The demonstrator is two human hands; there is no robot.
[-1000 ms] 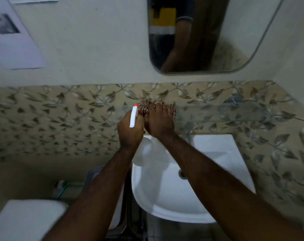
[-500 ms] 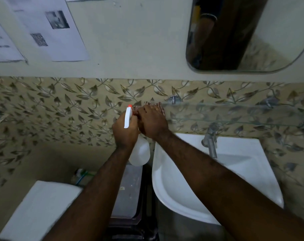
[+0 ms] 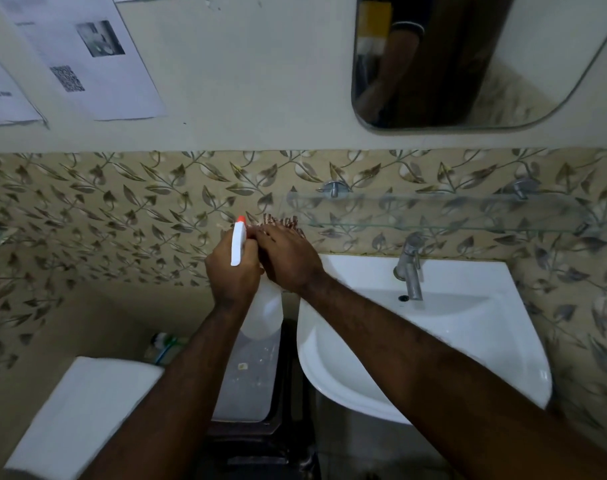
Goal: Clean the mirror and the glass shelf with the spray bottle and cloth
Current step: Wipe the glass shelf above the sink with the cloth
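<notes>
My left hand (image 3: 231, 275) grips a white spray bottle (image 3: 264, 313) by the neck, its red-tipped nozzle pointing at the tiled wall. My right hand (image 3: 288, 258) lies close against it and holds a striped cloth (image 3: 284, 222) under its fingers at the left end of the glass shelf (image 3: 433, 211). Most of the cloth is hidden by the hand. The mirror (image 3: 468, 64) hangs above the shelf at the upper right and reflects a person's arm.
A white sink (image 3: 433, 341) with a metal tap (image 3: 411, 268) sits below the shelf. A translucent bin (image 3: 246, 386) stands left of the sink, and a white block (image 3: 80, 410) lies at lower left. Papers (image 3: 87, 57) hang on the wall at upper left.
Both hands have slid left along the shelf, from over the sink to the shelf's left end. The view has swung left with them, bringing the tap and papers into sight.
</notes>
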